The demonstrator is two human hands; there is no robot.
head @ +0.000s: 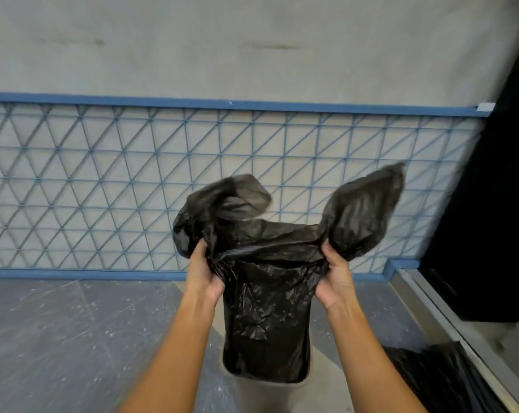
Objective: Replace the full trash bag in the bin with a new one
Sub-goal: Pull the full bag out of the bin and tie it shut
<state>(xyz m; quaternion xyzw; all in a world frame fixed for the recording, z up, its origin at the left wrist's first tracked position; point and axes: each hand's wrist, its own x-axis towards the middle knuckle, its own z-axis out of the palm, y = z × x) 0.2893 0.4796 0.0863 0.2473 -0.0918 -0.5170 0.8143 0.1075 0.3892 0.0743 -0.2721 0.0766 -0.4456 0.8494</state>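
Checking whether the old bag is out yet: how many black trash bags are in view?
2: one black bag held open by both hands over the bin; another black bag lies at lower right, partly cut off.

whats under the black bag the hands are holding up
The grey bin sits under the black bag, whose lower end hangs into its opening. The bag hides the bin's inside, so any contents cannot be seen.

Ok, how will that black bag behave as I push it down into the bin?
Probably floppy: the black bag crumples and its handle flaps stand up loosely above both grips. Likely very light, hanging thin and wrinkled between the left hand and right hand. It may balloon rather than settle into the bin.
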